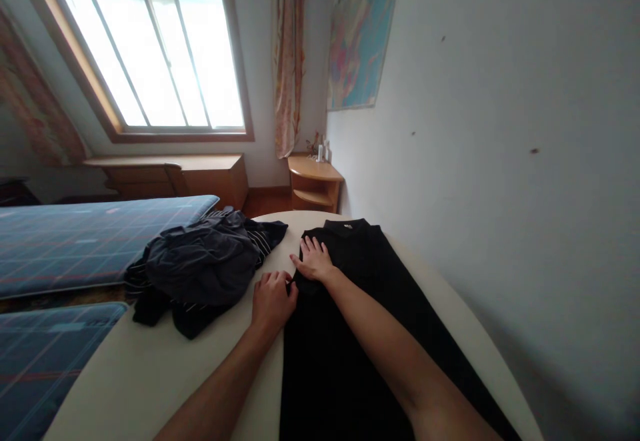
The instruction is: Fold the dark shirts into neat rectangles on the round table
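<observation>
While pressing down with the right grip [314, 259] spread wide, palm to the cloth, on the upper left part of a black garment [395, 294], pinching the left edge of the same garment with the left grip [275, 297], curled and just beside the other. Laid flat over a pale round desk [150, 367], with the collar [343, 229] at the far end and the long body running toward the near side, under the right forearm. Heaped to the left on the same desk, a pile of dark clothes [205, 254], partly striped in white. Past the desk's left edge, two blue plaid mattresses [95, 241]. Farther back, a bright window [160, 61], a patterned curtain [289, 61] and a wooden corner shelf [315, 171]. To the right, a pale wall [500, 227] with a map [363, 41].
</observation>
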Action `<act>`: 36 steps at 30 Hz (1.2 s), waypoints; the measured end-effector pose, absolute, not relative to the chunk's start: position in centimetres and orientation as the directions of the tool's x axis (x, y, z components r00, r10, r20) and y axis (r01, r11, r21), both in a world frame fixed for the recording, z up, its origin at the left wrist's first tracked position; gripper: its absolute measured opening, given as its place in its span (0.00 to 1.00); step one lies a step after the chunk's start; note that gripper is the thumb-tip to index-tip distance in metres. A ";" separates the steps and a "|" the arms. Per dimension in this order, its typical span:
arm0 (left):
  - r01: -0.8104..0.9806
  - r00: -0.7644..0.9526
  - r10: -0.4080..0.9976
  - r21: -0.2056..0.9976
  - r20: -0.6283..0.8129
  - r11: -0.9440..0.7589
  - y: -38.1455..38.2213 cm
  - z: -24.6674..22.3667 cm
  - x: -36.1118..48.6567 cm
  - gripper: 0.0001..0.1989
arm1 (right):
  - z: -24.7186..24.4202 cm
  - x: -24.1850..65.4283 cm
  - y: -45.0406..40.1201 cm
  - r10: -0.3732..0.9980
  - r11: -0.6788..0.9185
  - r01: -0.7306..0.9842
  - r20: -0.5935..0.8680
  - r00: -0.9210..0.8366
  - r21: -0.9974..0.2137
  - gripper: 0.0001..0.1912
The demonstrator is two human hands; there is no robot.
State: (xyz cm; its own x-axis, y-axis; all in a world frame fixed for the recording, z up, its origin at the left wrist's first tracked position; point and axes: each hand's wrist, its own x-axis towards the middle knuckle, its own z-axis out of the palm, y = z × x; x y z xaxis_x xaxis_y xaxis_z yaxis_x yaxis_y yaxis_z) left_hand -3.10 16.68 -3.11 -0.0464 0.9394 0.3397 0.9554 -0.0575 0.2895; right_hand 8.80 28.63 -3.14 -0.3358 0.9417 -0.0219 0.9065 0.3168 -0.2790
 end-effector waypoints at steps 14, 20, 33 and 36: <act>0.967 -0.095 0.938 0.255 0.334 0.007 17.4 -3.0 -3.1 0.10 | -2.6 8.8 30.9 0.958 0.259 0.924 -0.049 -0.284 -0.281 0.43; 0.969 -0.080 0.934 0.248 0.349 -0.010 17.3 -3.0 -3.1 0.09 | -1.6 10.2 32.9 0.987 0.162 0.931 0.049 -0.154 -0.328 0.41; 0.972 -0.114 0.925 0.231 0.363 0.029 17.3 -2.6 -2.8 0.09 | -2.5 11.1 34.8 0.988 0.154 0.953 0.011 -0.157 -0.262 0.40; 0.973 -0.113 0.927 0.230 0.358 0.030 17.2 -2.6 -2.8 0.08 | -1.8 10.1 33.4 0.962 0.245 0.934 0.186 -0.201 -0.260 0.28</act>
State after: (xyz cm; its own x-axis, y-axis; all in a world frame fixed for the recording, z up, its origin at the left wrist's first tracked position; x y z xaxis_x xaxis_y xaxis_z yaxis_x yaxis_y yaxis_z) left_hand -2.77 17.21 -2.62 -0.1132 0.9270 0.3577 0.9727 0.0301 0.2301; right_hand 10.08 33.37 -1.83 -0.2011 0.9618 0.1857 0.9338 0.2455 -0.2604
